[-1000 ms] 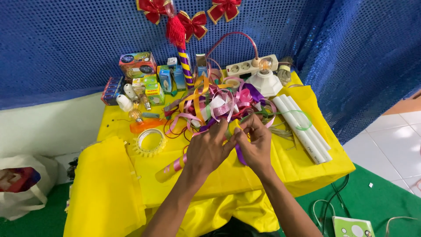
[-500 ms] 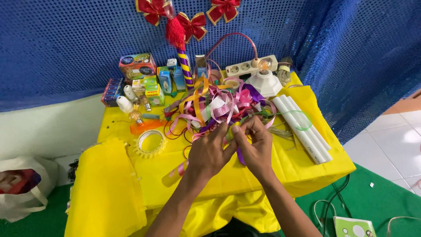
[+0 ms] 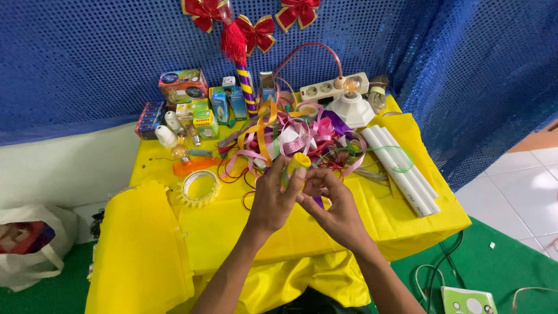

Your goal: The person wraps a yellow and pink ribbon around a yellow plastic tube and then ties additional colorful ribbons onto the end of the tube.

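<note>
My left hand [image 3: 273, 200] and my right hand [image 3: 334, 206] meet above the front of a table draped in yellow cloth [image 3: 232, 224]. Together they pinch a small loop of yellow-green ribbon [image 3: 297, 163], with a dark purple strip [image 3: 318, 201] hanging between the palms. Just beyond the fingers lies a tangled heap of ribbons [image 3: 296, 139] in pink, orange, purple and green.
A roll of tape [image 3: 199, 188] lies left of my hands. Small boxes [image 3: 200, 107] and light bulbs [image 3: 174, 142] crowd the back left. A lit bulb on a white base [image 3: 350, 104], a power strip [image 3: 331, 88] and white tubes [image 3: 401, 168] sit at right. A bag [image 3: 26, 244] rests on the floor.
My hands have risen slightly and drawn closer together, and the yellow-green ribbon loop now shows at my fingertips. The things on the table have not moved.
</note>
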